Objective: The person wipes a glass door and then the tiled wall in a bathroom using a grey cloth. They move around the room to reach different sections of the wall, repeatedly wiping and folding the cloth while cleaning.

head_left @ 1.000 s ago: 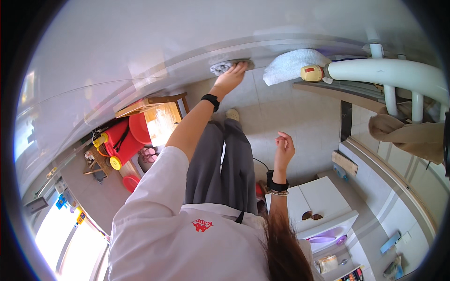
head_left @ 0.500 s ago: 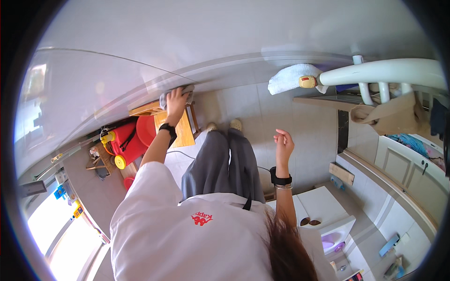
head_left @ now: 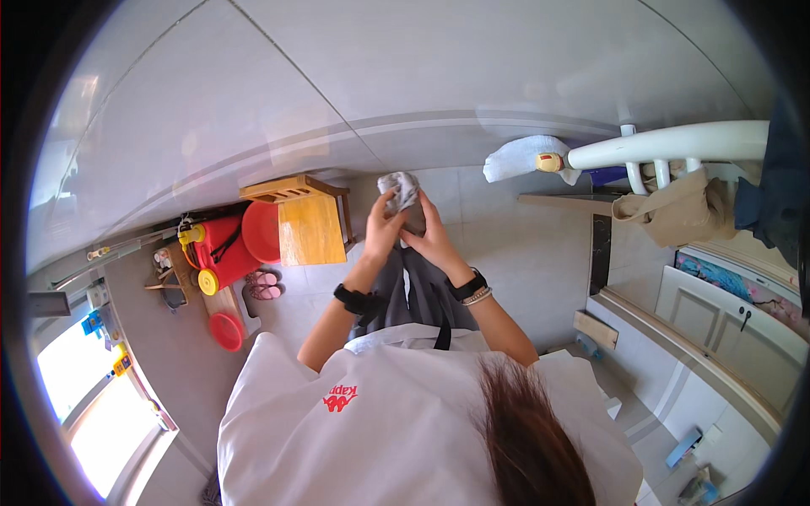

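A crumpled grey cloth [head_left: 400,187] is held up between my two hands, in front of my legs. On its left side, my left hand [head_left: 385,226] has its fingers closed on the cloth. From the right, my right hand [head_left: 432,236] grips the cloth's other side, thumb toward the left hand. Parts of the cloth are hidden behind the fingers. Each wrist carries a black band. Left of my hands stands a small wooden chair [head_left: 312,232], its back against the tiled wall [head_left: 337,67]; neither hand touches it.
Beside the chair are a red basin [head_left: 262,232] and a red sprayer tank [head_left: 226,250]. Pink slippers [head_left: 264,285] lie on the floor near a smaller red basin [head_left: 226,331]. At right, a white radiator [head_left: 675,145] carries a white towel [head_left: 525,158] and a beige cloth [head_left: 675,211].
My left hand has moved the cloth from the wall above the chair to the middle. My right hand has come up and taken hold of it too.
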### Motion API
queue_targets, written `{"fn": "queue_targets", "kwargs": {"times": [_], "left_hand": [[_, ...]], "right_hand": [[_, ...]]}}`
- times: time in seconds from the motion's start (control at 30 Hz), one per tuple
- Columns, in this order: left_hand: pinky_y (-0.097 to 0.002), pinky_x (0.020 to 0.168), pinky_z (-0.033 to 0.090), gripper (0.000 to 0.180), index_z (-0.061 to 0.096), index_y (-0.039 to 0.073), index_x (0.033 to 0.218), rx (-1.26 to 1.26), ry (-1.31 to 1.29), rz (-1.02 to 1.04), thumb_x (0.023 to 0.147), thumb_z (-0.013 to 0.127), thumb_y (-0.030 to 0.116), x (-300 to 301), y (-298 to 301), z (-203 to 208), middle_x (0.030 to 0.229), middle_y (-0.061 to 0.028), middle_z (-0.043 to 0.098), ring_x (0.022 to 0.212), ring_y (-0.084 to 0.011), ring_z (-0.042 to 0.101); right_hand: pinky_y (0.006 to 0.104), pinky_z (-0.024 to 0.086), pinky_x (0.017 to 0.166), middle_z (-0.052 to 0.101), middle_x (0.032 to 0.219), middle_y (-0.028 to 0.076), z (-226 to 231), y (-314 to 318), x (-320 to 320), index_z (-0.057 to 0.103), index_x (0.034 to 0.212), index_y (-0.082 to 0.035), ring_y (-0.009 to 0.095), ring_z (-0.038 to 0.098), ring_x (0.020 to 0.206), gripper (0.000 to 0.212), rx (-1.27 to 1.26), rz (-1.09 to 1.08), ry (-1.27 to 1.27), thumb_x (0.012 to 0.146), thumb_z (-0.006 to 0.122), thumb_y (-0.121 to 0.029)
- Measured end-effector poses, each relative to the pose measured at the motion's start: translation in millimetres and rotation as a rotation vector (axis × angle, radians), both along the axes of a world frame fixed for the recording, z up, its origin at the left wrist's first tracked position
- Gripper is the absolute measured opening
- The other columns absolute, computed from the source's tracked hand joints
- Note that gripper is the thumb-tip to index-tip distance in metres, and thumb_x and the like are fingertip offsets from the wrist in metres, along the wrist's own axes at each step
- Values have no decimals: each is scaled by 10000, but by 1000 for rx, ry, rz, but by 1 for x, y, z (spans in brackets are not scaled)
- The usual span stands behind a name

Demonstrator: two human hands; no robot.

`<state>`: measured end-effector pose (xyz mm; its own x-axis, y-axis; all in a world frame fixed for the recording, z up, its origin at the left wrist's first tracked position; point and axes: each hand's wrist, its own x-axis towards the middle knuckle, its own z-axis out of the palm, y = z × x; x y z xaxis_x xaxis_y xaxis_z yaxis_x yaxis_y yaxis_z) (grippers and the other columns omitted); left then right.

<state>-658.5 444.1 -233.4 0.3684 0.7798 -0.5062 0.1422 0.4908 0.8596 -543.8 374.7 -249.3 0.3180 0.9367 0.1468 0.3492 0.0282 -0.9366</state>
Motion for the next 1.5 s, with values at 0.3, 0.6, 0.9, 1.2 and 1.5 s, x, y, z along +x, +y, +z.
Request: {"fn": "queue_targets", "kwargs": {"times": [0.3,0.6,0.9,1.2,1.5], "left_hand": [[-311,933,385,443,389,108,1353,-3,-167,-175,927,482,189,23,-12,19,1281,-84,489,1121,-173,473],[-276,823,439,359,487,80,1251,-115,21,78,903,448,160,-69,-14,0,1089,-62,598,965,-144,561],[-279,811,448,344,494,64,1236,-133,112,222,919,440,184,-121,-26,-1,1067,-74,609,933,-146,575],[-280,806,450,336,513,69,1219,-136,123,210,911,431,177,-127,-30,8,1049,-78,614,918,-147,577],[-248,779,459,336,525,61,1210,-68,78,210,901,429,151,-125,-9,23,1029,-61,618,882,-119,576]], "right_hand": [[298,455,843,524,1152,66,-58,9,71,439,1214,-46,155,536,997,439,-384,-411,1026,811,561,-170],[355,403,942,500,1238,92,-113,77,172,362,1287,-28,239,487,1118,538,-318,-649,748,809,603,-76],[431,496,823,569,1130,100,-200,115,189,541,1086,-75,254,574,1003,219,-638,-621,999,877,488,-113],[408,479,816,571,1032,90,-132,94,181,533,1057,-64,252,552,954,299,-419,-676,963,769,572,9],[357,429,892,529,1099,56,-15,73,190,493,1067,-87,203,513,1010,340,-180,-571,868,760,638,-86]]}}
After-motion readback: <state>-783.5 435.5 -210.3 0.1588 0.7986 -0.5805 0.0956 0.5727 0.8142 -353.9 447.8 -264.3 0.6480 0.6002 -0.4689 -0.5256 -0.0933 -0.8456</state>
